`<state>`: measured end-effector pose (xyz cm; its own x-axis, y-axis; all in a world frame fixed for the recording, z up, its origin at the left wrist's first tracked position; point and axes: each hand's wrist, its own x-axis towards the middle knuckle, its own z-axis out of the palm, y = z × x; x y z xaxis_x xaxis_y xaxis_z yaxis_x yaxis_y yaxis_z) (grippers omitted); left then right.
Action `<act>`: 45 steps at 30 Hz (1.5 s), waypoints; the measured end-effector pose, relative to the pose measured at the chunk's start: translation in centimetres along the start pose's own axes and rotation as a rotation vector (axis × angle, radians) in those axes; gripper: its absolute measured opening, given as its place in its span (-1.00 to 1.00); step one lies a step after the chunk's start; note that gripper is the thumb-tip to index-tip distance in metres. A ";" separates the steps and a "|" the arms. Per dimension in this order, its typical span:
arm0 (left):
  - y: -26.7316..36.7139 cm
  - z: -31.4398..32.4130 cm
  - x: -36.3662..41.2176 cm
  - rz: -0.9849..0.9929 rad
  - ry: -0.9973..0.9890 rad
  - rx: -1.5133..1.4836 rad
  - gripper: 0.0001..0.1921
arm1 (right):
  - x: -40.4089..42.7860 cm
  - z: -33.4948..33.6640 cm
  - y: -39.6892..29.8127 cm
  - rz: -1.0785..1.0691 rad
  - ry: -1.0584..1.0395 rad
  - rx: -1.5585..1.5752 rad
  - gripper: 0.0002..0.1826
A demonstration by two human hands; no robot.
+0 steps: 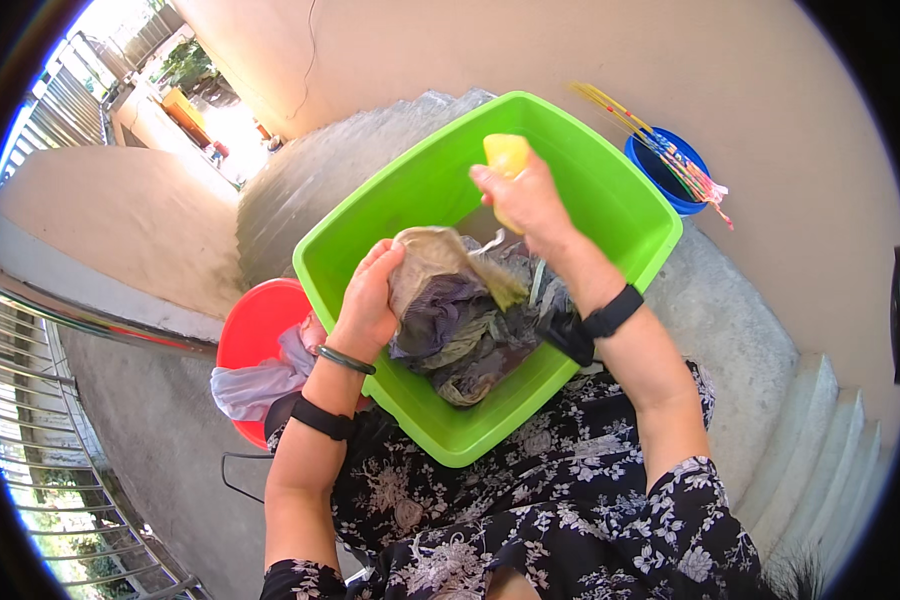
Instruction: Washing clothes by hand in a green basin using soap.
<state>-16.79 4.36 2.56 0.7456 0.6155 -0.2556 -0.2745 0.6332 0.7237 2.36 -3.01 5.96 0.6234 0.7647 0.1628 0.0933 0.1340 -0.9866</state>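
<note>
A green plastic tub (457, 450) stands before me, with wet, dark and grey-beige cloth (487, 337) bunched inside it. My left hand (375, 292) grips the edge of a beige and purple-grey garment (439, 277), raised above the rest of the cloth. Higher over the tub, my right hand (525, 195) is closed round a yellow block (507, 154) that looks like laundry soap. A narrow yellowish strip of cloth hangs beside the garment, and a white cord lies near it. Part of the block is covered by my fingers.
Left of the tub is a red basin (251, 330) with pale cloth (262, 379) over its rim. A blue bucket (679, 142) holding thin coloured sticks stands by the wall at the upper right. Concrete steps (795, 435) go down at right; a metal railing (67, 450) runs at left.
</note>
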 end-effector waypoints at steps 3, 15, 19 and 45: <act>0.4 -1.3 0.2 -0.056 0.109 -0.113 -0.90 | -2.7 5.1 2.4 -0.270 0.019 -0.147 -0.45; 2.9 -4.2 -1.9 0.060 0.048 -0.024 -0.75 | -7.7 13.4 17.6 0.177 0.008 -0.508 -0.52; 4.5 -3.9 -2.5 0.047 0.103 -0.055 -0.81 | -6.1 10.2 18.6 0.371 0.126 -0.600 -0.49; 7.2 -5.1 -3.4 0.297 0.091 -0.083 -0.87 | 0.3 -1.2 9.1 0.002 0.050 -0.176 -0.69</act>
<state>-24.46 9.24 5.38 0.5691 0.8162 -0.1000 -0.5233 0.4533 0.7216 4.35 -2.33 -2.94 0.6609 0.7322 0.1643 0.2237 0.0168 -0.9745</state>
